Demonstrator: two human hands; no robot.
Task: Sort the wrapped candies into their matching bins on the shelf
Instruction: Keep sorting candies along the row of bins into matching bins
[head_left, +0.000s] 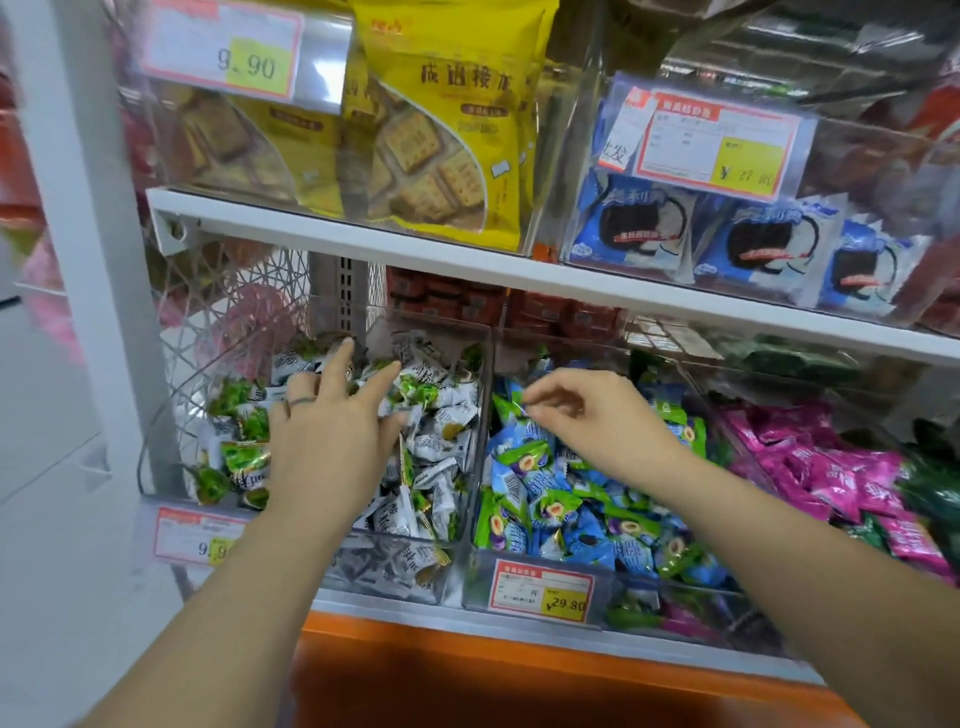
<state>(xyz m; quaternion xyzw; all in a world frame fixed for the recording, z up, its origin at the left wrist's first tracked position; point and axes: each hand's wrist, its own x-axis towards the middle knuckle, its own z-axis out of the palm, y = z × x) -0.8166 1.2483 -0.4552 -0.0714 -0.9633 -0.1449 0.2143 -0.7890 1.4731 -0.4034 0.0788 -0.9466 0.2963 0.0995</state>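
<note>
Three clear bins sit side by side on the lower shelf. The left bin (480, 395) holds white-and-green wrapped candies (441, 431). The middle bin (472, 587) holds blue-and-green wrapped candies (550, 504). The right bin holds pink wrapped candies (826, 467). My left hand (327, 431) lies over the white-and-green pile with fingers spread straight, touching the candies. Above the back of the blue pile, my right hand (587, 415) has its fingers curled, and the fingertips pinch the edge of a blue wrapper (519, 402).
A white shelf board (467, 254) runs close above the bins. It carries yellow biscuit bags (447, 130) and blue cookie packs (639, 223). A white upright post (98, 260) stands at the left. Price tags (540, 590) hang on the bin fronts, above an orange base (467, 675).
</note>
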